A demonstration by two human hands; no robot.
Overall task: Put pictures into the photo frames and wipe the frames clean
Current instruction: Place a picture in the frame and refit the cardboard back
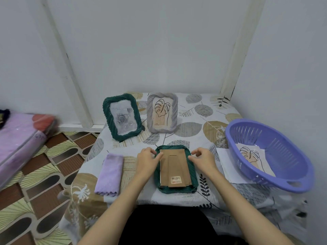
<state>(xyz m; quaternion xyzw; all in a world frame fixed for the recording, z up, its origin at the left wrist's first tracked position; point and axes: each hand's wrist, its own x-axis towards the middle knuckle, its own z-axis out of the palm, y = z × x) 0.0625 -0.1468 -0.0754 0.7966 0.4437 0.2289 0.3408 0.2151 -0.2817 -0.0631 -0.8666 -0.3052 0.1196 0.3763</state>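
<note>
A dark green frame (193, 181) lies face down at the table's near middle, its brown cardboard backing (174, 167) up. My left hand (147, 160) rests at the frame's left edge, fingertips curled onto the backing's top left corner. My right hand (203, 159) is at the right edge, fingers curled at the top right corner. A second green frame (122, 116) with a rose picture and a grey frame (161, 112) with a leaf picture stand upright behind. A folded purple cloth (109, 174) lies to the left.
A purple plastic basket (276, 156) at the right holds a leaf picture (253, 158) and sits on white paper sheets (228, 165). The leaf-patterned tablecloth (191, 131) covers a small table in a wall corner. A pink wrapped bundle (21, 138) lies on the tiled floor at left.
</note>
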